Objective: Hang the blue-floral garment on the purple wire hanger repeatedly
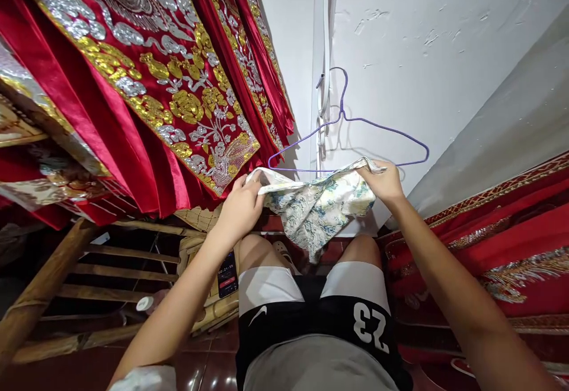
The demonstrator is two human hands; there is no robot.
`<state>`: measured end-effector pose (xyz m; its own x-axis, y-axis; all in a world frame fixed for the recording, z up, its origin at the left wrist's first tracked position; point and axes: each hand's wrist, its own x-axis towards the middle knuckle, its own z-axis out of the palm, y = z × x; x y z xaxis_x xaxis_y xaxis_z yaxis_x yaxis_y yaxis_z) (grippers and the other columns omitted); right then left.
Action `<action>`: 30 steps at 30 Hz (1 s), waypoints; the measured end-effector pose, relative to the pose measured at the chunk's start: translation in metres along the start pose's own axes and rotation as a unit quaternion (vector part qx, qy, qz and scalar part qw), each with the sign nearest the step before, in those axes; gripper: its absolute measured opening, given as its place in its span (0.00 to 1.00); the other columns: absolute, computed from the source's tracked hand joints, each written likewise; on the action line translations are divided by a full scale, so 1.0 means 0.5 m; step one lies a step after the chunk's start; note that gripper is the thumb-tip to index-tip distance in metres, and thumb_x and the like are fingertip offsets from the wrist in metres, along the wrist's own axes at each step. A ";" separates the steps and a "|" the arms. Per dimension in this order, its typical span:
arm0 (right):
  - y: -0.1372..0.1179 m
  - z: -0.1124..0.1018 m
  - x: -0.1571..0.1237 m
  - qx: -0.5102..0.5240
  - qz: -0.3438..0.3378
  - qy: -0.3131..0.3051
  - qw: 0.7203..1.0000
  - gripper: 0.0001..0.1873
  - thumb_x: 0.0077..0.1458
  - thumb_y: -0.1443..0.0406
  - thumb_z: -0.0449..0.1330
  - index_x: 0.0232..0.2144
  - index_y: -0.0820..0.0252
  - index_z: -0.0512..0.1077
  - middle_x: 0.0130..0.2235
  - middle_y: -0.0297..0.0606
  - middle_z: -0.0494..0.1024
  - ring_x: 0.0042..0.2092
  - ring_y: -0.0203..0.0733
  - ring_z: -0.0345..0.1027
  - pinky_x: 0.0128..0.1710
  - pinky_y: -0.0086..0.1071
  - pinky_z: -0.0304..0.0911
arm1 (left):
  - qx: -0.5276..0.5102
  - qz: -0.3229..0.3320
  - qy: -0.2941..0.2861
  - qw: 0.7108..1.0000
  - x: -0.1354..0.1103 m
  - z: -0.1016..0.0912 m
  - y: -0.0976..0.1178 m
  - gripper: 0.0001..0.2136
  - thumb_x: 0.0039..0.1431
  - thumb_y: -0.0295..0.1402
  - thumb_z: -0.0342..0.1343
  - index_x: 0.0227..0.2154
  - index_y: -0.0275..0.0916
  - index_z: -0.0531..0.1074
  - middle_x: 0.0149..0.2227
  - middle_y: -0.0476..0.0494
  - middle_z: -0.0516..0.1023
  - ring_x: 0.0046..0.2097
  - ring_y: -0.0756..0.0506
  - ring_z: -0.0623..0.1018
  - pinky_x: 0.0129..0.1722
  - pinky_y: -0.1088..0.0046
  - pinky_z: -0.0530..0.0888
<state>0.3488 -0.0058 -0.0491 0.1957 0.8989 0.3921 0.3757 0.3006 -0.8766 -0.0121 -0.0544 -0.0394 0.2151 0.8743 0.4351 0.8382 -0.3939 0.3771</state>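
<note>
A white garment with a blue-green and yellow floral print is stretched between my two hands. Its pale upper edge runs from one hand to the other, while the lower part hangs bunched above my knees; its exact kind does not show. My left hand is closed on the left end of that edge. At the opposite end, my right hand pinches the fabric. Just beyond the garment, a purple clothes hanger hangs against the wall, its lower bar partly behind the cloth.
Red cloths with gold and silver sequins hang at the upper left. More red trimmed fabric lies along the right. A bamboo chair or bench stands at the lower left, with a phone on bamboo beside my leg. Ahead is a white wall.
</note>
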 end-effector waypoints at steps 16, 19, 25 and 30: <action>-0.051 -0.028 -0.061 -0.019 -0.055 -0.007 0.998 0.15 0.51 0.59 0.63 0.19 0.59 0.66 0.21 0.31 0.61 0.27 0.35 0.54 0.27 0.30 0.49 | 0.056 -0.041 -0.158 0.985 0.114 -0.031 0.019 0.25 0.69 0.41 0.38 0.59 0.36 0.70 0.68 0.35 0.67 0.71 0.34 0.64 0.70 0.55 0.61; -0.059 -0.016 -0.074 0.020 -0.050 -0.026 0.998 0.18 0.52 0.59 0.63 0.18 0.57 0.61 0.21 0.29 0.58 0.26 0.33 0.50 0.25 0.30 0.47 | -0.031 0.014 -0.038 0.999 0.145 -0.018 0.018 0.19 0.68 0.39 0.41 0.50 0.38 0.73 0.71 0.38 0.64 0.73 0.36 0.59 0.71 0.52 0.59; -0.051 0.010 -0.097 0.013 -0.060 -0.035 0.997 0.09 0.53 0.61 0.61 0.25 0.59 0.74 0.27 0.36 0.74 0.31 0.40 0.66 0.31 0.31 0.63 | -0.156 0.112 0.074 0.979 0.213 -0.005 0.062 0.15 0.63 0.27 0.46 0.49 0.39 0.71 0.50 0.38 0.81 0.50 0.42 0.80 0.54 0.61 0.75; -0.031 -0.043 -0.078 -0.045 -0.110 0.088 0.989 0.35 0.51 0.62 0.64 0.62 0.61 0.70 0.49 0.48 0.81 0.44 0.49 0.76 0.47 0.42 0.72 | -0.088 0.157 0.024 0.983 0.204 -0.008 0.070 0.15 0.61 0.24 0.42 0.43 0.38 0.74 0.42 0.40 0.81 0.44 0.42 0.79 0.47 0.64 0.74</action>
<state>0.3549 -0.0523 -0.0449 0.2526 0.7430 0.6198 0.5035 0.4461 -0.7399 0.0372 0.0197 0.0213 0.4228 0.6884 0.5894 0.6336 -0.6896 0.3509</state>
